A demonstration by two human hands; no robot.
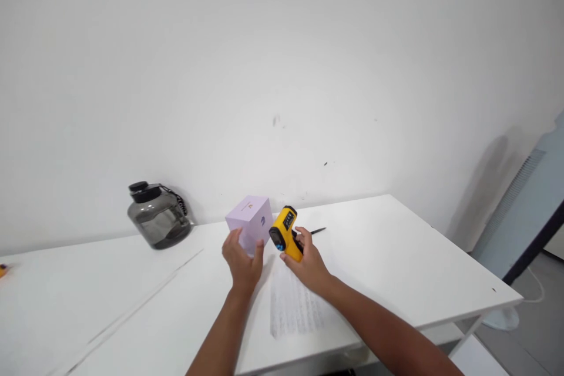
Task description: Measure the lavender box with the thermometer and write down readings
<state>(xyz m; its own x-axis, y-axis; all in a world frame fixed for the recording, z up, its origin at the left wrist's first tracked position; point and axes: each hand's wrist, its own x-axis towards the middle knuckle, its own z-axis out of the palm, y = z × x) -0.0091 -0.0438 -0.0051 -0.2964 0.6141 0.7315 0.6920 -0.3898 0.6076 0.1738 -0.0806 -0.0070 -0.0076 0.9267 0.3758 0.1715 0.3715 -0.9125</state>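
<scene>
A lilac box [249,216] with small printed marks stands in the middle of the view, near the wall. My left hand [243,263] grips its near lower part, thumb on one side and fingers on the other. Just right of the box, my right hand [310,265] is wrapped around the handle of a yellow and black infrared thermometer [286,228]. The thermometer's small screen and blue buttons face me, and its nose points away toward the wall. Under my hands lies a sheet of printed paper [294,308].
A dark pen [318,230] lies behind my right hand. Toward the back left, a grey see-through water jug [161,220] with a strap stands on the white table [110,294]. An orange object [3,270] shows at the left edge. A pale panel-like object [515,205] leans beyond the table's right side.
</scene>
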